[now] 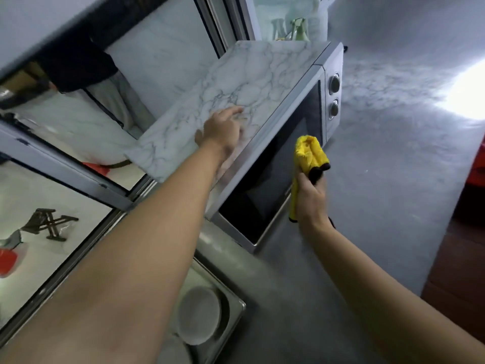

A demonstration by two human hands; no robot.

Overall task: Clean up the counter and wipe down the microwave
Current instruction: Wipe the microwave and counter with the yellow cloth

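A silver microwave (332, 64) with a dark glass door and two round knobs stands on the grey counter (380, 193). Its top is covered in a white marble pattern. My left hand (223, 130) rests flat on that marbled top near the front edge, fingers stretched out. My right hand (311, 198) grips a bunched yellow cloth (308, 151) with a black edge, held just in front of the door's right side. The door is closed.
A metal sink (231, 319) with a round white plate (199, 315) in it lies at the bottom centre. A window with a metal frame (73, 169) runs along the left. Bottles (296, 28) stand behind the microwave. The counter stretches away to the right, ending at a dark red floor.
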